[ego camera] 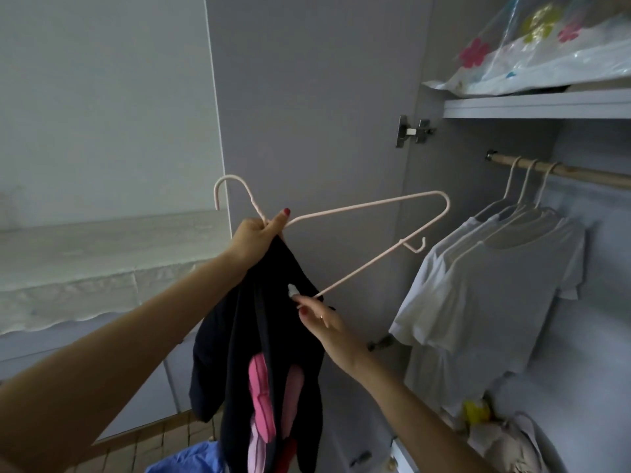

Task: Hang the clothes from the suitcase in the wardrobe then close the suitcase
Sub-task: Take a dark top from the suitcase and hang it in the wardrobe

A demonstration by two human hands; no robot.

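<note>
Dark shirt (269, 336) half on hanger (372, 206)

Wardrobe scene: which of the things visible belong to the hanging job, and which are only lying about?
Belong to the job:
- pale pink wire hanger, left hand holding its neck
- black garment with pink print, right hand pinching it at the hanger's end
- wooden wardrobe rail
- three white T-shirts, already hung

Lying about:
- flowered clear plastic bag on the top shelf
- blue cloth below

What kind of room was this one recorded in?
Probably a bedroom, at an open wardrobe: a rail carries white T-shirts on hangers, a shelf sits above it, and the wardrobe door stands open.
</note>
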